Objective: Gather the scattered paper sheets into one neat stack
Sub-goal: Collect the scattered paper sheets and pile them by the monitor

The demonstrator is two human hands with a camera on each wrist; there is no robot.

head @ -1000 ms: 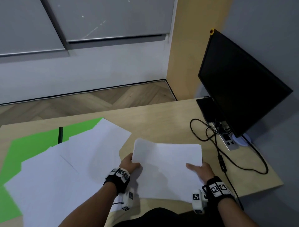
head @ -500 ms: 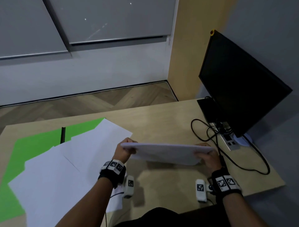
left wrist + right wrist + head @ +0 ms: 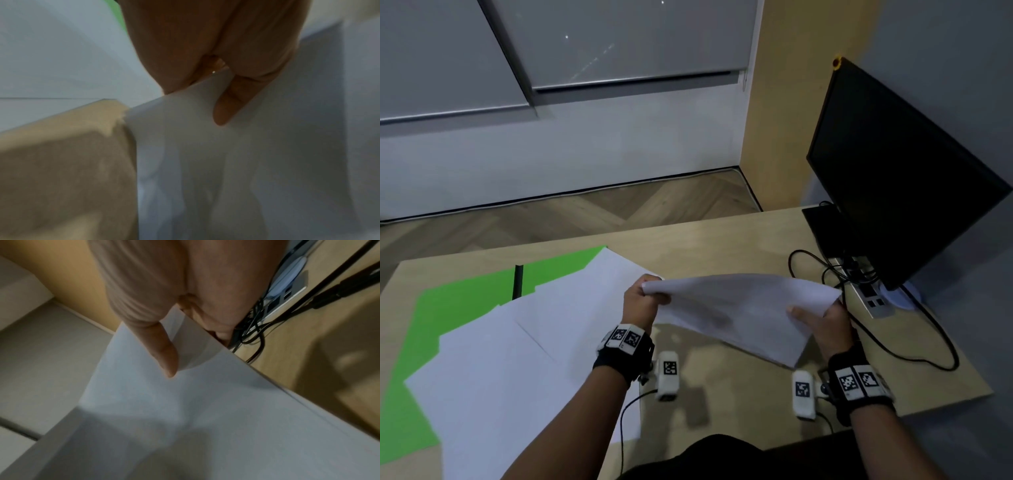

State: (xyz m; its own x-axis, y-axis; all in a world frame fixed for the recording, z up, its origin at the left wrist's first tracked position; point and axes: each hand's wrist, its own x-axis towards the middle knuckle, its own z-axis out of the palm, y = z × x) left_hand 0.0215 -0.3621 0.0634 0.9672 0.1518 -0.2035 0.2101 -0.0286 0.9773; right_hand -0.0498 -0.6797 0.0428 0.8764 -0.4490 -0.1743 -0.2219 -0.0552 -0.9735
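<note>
Wooden desk (image 3: 722, 246) under loose sheets (image 3: 510, 359), green mat (image 3: 448, 301), seemingly cables (image 3: 914, 342)

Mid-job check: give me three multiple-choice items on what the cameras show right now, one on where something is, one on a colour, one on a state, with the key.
1. Where do the loose paper sheets lie?
A. on the desk, left of the held stack
B. under the monitor
C. on the floor

2. What colour is the mat under those sheets?
A. red
B. green
C. blue

3. What state is the held stack in?
A. flat on the desk
B. lifted off the desk, gripped at both ends
C. gripped by one hand only

Key: 1 A, the sheets spread over the desk on the left hand's side, away from the monitor. 2 B, bright green shows around the sheets' edges. 3 B, the left hand and the right hand each pinch one end, and the stack casts a shadow on the desk below.
</note>
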